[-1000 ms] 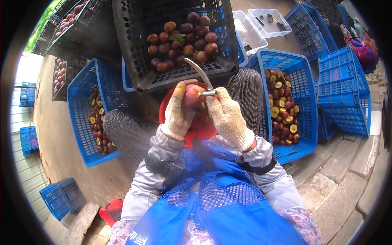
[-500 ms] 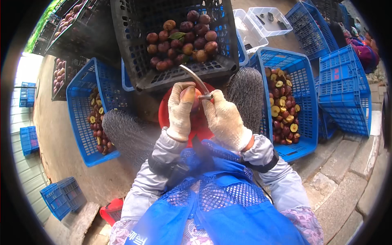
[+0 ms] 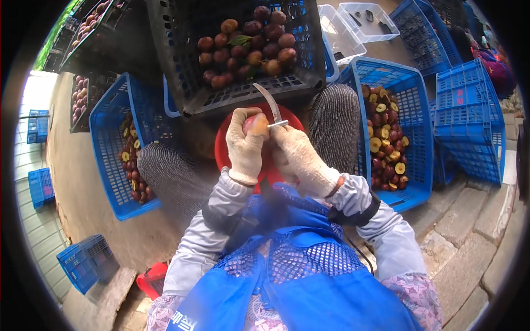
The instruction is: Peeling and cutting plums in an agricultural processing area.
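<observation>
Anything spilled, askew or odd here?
Nothing stands out. The left hand grips a plum and the right hand a curved blade; whole plums lie in the black crate, cut fruit in the blue crate at right. The far-right crates look slanted, but the fisheye bends edges.

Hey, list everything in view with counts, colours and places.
held plum: one, reddish, centre
curved-bladed tool: one, silvery, centre
tub: one, red, centre
large crate: one, black, ahead
whole plums: many, purplish, in large crate
fruit crates: two, blue, left and right
cut plums: many, red and yellow, in fruit crates
other crates: several, blue, far left and right
plum-filled crates: several, black, upper left
plastic boxes: two, clear, upper right
object: one, red, lower left
another person: one, purple clothing, upper right
garment: one, blue, lower centre
legs: two, dark speckled trousers, beside tub
left grip: one, cream glove, around held plum
right grip: one, cream glove, on curved-bladed tool
</observation>
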Demonstrator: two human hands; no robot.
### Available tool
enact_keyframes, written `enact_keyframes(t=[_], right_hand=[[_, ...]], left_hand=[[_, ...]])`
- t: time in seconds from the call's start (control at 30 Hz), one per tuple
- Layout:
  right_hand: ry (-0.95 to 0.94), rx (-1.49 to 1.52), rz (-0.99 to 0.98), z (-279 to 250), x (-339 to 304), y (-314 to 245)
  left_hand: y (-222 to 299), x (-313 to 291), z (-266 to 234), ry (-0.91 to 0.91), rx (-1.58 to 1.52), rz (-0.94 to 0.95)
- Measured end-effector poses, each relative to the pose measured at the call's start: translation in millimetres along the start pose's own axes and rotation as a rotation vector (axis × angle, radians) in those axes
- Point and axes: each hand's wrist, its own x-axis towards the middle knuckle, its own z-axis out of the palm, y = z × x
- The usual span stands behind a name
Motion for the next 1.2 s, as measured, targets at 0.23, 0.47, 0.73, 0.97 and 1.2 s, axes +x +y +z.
enact_keyframes(t=[0.23, 0.47, 0.73, 0.97, 1.2], right_hand=[[-0.437, 0.316, 0.234, -19.3, -0.7, -11.5], [-0.096, -0.073, -0.355, -14.5, -25.8, -13.1], [0.2, -0.715, -0.674, -5.7, -13.7, 20.0], [0.187, -0.724, -0.717, -5.3, -10.9, 21.2], [0.173, -0.715, -0.823, -6.0, -7.8, 27.3]], left_hand=[[11.0, 7.5, -9.6, -0.08, -0.751, -0.417], [-1.1, 6.9, -7.7, -0.248, -1.285, -0.493], [-0.5, 6.0, -3.2, -0.256, -1.14, -0.5], [-1.1, 5.1, -1.8, -0.307, -1.163, -0.486], [2.3, -4.2, 5.1, -0.266, -1.137, -0.442]])
